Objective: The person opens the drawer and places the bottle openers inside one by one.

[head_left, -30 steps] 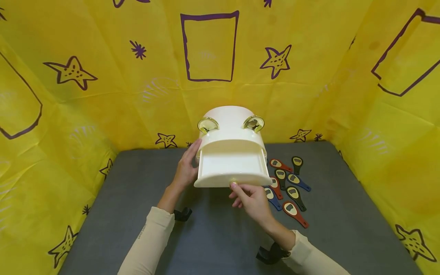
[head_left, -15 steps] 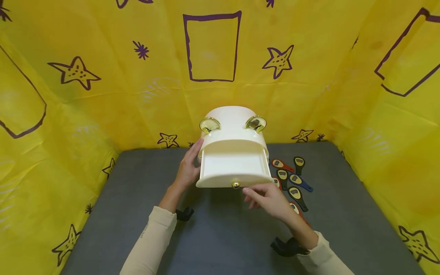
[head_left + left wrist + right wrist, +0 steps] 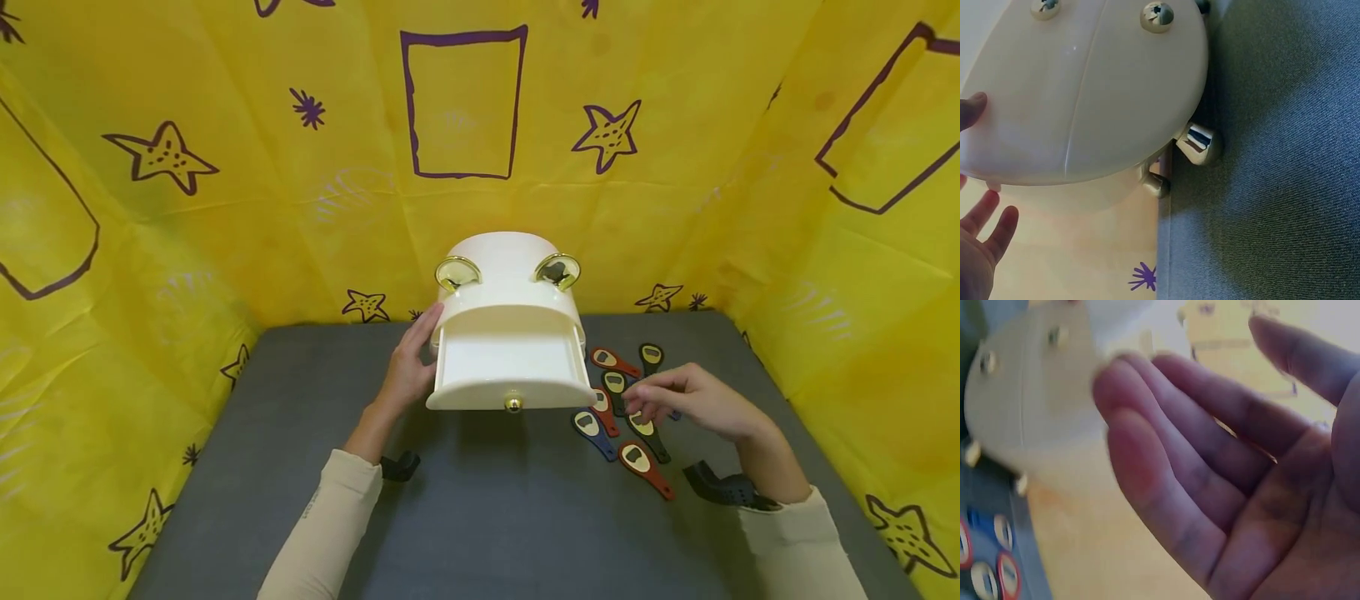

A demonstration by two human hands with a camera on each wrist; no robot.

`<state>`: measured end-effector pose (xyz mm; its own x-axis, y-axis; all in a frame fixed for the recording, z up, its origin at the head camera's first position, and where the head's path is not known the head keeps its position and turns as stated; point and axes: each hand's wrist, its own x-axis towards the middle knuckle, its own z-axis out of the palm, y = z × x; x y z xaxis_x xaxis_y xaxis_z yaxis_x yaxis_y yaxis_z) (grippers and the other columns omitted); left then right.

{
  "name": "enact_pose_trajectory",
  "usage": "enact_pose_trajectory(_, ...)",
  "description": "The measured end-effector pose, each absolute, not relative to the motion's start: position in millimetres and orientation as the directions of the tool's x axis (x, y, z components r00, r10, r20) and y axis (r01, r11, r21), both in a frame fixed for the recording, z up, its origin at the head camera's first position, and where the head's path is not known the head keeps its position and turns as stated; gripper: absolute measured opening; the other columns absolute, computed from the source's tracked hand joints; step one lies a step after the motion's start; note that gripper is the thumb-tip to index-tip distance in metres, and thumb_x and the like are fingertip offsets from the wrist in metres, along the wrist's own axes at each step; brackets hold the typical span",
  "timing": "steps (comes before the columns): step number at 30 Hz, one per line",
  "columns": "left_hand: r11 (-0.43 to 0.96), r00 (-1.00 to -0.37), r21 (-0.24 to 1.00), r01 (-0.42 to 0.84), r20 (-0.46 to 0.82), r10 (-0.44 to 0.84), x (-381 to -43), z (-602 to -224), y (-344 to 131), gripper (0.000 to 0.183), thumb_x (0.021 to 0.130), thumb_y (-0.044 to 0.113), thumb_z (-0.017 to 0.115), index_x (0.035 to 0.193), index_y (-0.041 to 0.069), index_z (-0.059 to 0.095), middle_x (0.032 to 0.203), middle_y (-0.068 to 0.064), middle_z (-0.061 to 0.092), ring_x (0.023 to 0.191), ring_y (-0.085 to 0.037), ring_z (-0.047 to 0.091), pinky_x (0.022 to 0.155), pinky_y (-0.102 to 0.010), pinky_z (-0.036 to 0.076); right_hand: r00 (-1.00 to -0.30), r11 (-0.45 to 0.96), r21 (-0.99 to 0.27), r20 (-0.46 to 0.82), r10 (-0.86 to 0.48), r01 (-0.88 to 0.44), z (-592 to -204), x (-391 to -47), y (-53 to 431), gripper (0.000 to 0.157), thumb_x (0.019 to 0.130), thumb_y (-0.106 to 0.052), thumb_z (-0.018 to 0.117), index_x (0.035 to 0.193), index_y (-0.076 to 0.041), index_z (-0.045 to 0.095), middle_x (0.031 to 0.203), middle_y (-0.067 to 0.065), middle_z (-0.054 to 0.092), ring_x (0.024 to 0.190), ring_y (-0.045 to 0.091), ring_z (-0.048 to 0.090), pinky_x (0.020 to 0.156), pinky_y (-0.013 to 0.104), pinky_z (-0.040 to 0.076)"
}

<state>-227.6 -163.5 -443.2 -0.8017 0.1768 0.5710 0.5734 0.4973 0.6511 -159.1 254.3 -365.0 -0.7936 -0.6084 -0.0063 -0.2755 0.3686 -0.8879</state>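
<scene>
A glossy cream drawer box [image 3: 501, 250] stands on the grey table, with two gold-rimmed round pieces on top. Its drawer [image 3: 512, 393] is pulled out, a gold knob [image 3: 513, 405] on the front. My left hand [image 3: 405, 367] rests against the box's left side with fingers mostly straight; the left wrist view shows the thumb [image 3: 974, 111] on the side wall and fingertips near an edge. To the right, my right hand [image 3: 693, 400] hovers over several bottle openers, fingers loosely bent around nothing. A red opener [image 3: 647, 471] and a blue opener [image 3: 595, 432] lie uncovered; others are partly hidden.
Yellow cloth walls [image 3: 300, 250] with purple drawings enclose the table's back and sides. The box stands close to the back wall. Gold feet [image 3: 1197, 145] raise it off the grey tabletop [image 3: 495, 517]. Black straps circle both wrists.
My right hand has let go of the drawer knob and moved right, over the bottle openers. The drawer stays out, and my left hand keeps its place on the box.
</scene>
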Motion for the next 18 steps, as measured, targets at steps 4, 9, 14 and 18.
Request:
enact_pose_trajectory(4, 0.467, -0.814, 0.680, 0.565, 0.552, 0.182, -227, -441, -164, 0.074, 0.079, -0.001, 0.077, 0.146, 0.007, 0.045, 0.152, -0.015, 0.043, 0.139, -0.035, 0.040, 0.112, -0.056, 0.036, -0.942, 0.554, -0.817, -0.041, -0.333, -0.160, -372, -173, 274, 0.038, 0.101, -0.024, 0.052, 0.113, 0.009, 0.066, 0.089, 0.001, 0.075, 0.071, 0.013, 0.067, 0.066, 0.027, 0.058)
enact_pose_trajectory(9, 0.418, -0.807, 0.699, 0.580, 0.563, 0.177, -228, -439, -164, 0.074, 0.076, -0.005, 0.078, 0.143, 0.003, 0.047, 0.150, -0.019, 0.044, 0.135, -0.036, 0.045, 0.102, -0.055, 0.047, -0.993, 0.786, -0.617, -0.054, -0.106, -0.051, -408, -194, 299, 0.048, 0.099, -0.035, 0.055, 0.115, 0.009, 0.066, 0.098, 0.022, 0.072, 0.079, 0.025, 0.067, 0.069, 0.036, 0.056)
enact_pose_trajectory(14, 0.383, -0.809, 0.718, 0.581, 0.562, 0.173, -225, -435, -166, 0.070, 0.076, -0.010, 0.075, 0.140, -0.004, 0.048, 0.147, -0.025, 0.044, 0.134, -0.041, 0.042, 0.094, -0.061, 0.047, -0.993, 0.897, -0.442, -0.105, -0.062, -0.010, -455, -206, 321, 0.042, 0.093, -0.026, 0.063, 0.112, 0.012, 0.064, 0.106, 0.031, 0.067, 0.092, 0.045, 0.063, 0.076, 0.054, 0.053)
enact_pose_trajectory(18, 0.360, -0.822, 0.741, 0.566, 0.538, 0.185, -214, -419, -165, 0.057, 0.083, -0.013, 0.064, 0.138, -0.009, 0.048, 0.146, -0.028, 0.045, 0.133, -0.041, 0.042, 0.094, -0.063, 0.047, -0.988, 0.916, -0.402, -0.136, -0.067, -0.007, -480, -208, 332, 0.037, 0.088, -0.020, 0.066, 0.107, 0.012, 0.065, 0.100, 0.031, 0.068, 0.089, 0.045, 0.063, 0.077, 0.056, 0.051)
